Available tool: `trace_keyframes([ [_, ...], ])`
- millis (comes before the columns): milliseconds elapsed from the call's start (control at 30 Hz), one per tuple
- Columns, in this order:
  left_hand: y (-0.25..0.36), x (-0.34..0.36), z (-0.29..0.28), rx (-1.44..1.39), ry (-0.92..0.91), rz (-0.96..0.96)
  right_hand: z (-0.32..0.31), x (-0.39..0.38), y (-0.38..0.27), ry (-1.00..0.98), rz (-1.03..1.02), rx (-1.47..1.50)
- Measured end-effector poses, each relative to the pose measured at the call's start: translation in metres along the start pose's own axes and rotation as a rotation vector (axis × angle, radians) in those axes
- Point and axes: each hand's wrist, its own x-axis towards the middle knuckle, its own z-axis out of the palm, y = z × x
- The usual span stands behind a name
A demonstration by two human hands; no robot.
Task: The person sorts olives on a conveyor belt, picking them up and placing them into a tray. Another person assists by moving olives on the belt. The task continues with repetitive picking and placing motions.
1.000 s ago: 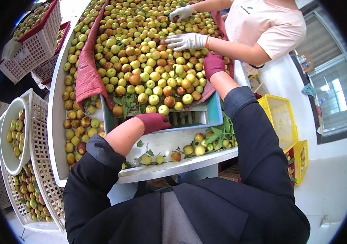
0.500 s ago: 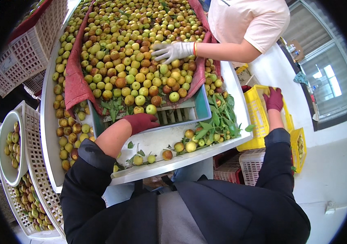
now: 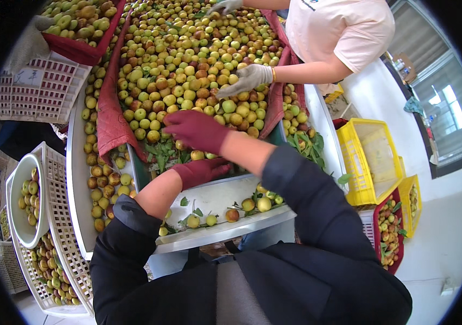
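Observation:
Both my hands wear maroon gloves. My right hand (image 3: 198,131) reaches across to the left over a heap of small round green-and-brown jujubes (image 3: 187,76), fingers apart and touching fruit at the near end. Just below it, my left hand (image 3: 203,172) lies over the near edge of the green tray (image 3: 141,172), its fingers stretched to the right and partly hidden. Green leaves (image 3: 160,154) lie beside my right fingertips. Red netted cloth (image 3: 113,108) flanks the heap on both sides. Across from me, a person's grey-gloved hand (image 3: 247,80) rests on the jujubes.
A metal-edged white table (image 3: 220,208) carries loose jujubes and leaves. Yellow crates (image 3: 369,162) and a red-lined crate of jujubes (image 3: 389,233) stand at right. Left are a white basket (image 3: 57,189), a white basin (image 3: 23,241) and a full red-lined crate (image 3: 74,46) above a white crate.
My right hand has left the yellow crate and swung left onto the jujubes. My left hand stays near the tray's edge. A red-lined crate of fruit has come further into view at upper left.

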Motion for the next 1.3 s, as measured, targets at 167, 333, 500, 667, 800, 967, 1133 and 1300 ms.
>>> trace_keyframes([
  [167, -0.063, 0.031, 0.022, -0.085, -0.029, 0.119, 0.063, 0.046, -0.021, -0.145, 0.017, -0.349],
  [333, 0.006, 0.002, 0.004, -0.025, -0.065, 0.078, 0.055, -0.013, 0.006, -0.151, 0.027, -0.409],
  [500, -0.002, 0.004, 0.001, 0.125, -0.129, 0.103, 0.013, -0.063, -0.014, -0.294, 0.118, -0.278],
  [667, -0.027, 0.003, -0.002, 0.337, -0.223, 0.257, -0.014, -0.113, -0.005, -0.214, 0.06, -0.093],
  [800, -0.025, 0.006, 0.002, 0.139, -0.153, -0.037, -0.055, -0.139, 0.019, 0.084, 0.457, -0.156],
  [967, 0.011, -0.005, -0.004, 0.147, -0.106, -0.157, -0.024, -0.135, 0.016, -0.025, 0.698, -0.428],
  [1133, 0.015, -0.009, -0.005, 0.164, -0.076, -0.152, -0.029, -0.122, 0.005, -0.144, 0.735, -0.445],
  [1300, 0.013, -0.008, -0.004, 0.156, -0.096, -0.13, -0.029, -0.126, 0.003, -0.125, 0.698, -0.392],
])
